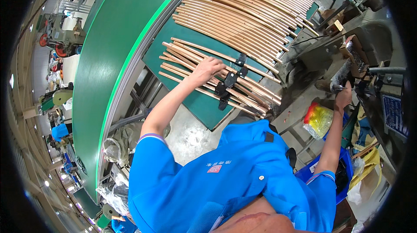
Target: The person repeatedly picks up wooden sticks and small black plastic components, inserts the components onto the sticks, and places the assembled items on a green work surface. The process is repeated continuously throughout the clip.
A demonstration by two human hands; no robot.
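Left hand [207, 69], fingers curled, rests on a loose bundle of long thin copper-coloured tubes [204, 81] carrying black clips, lying at the near edge of the green worktop [204, 107]. A larger stack of bare copper-coloured tubes [247, 11] lies toward its far edge. Right hand [343, 97] is closed around a small metal part at the grey bench machine [347, 46]; exact grip unclear. A yellow-and-red plastic bag [318, 119] sits just below that hand.

A green worktop [204, 103] carries long copper tubes: a neat, dense row [247, 11] toward its far edge, and a looser bundle [191, 66] with black clips [228, 83] nearer its front edge.
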